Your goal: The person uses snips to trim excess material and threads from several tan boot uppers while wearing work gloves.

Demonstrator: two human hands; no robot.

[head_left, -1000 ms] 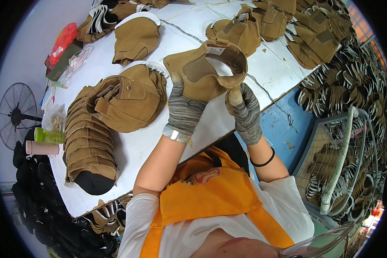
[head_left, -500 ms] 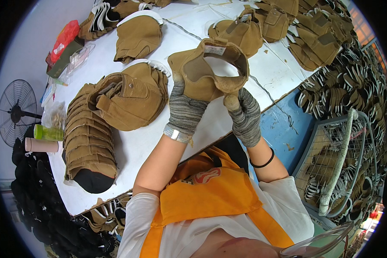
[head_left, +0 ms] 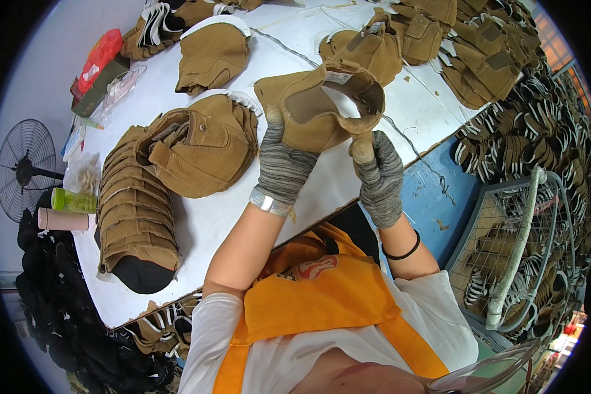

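A brown shoe upper is held up over the white table, its padded collar opening turned to the right and a pale label inside. My left hand, in a grey knit glove with bare fingertips, grips its lower left side, thumb up against the outer face. At the collar's lower right edge, my right hand, gloved alike, pinches the rim between thumb and fingers. Some of its fingers are hidden. Left of my left hand lies a pile of brown uppers, beside a long row of nested brown pieces with a black end.
More brown uppers lie along the far side of the white table, several at the far right. A thin cord crosses the tabletop. A wire cart stands at right, a fan and green container at left.
The upper has tilted slightly, its collar shifting a little right. My right hand has moved slightly right and its fingertips have changed position along the collar rim. My left hand keeps its hold.
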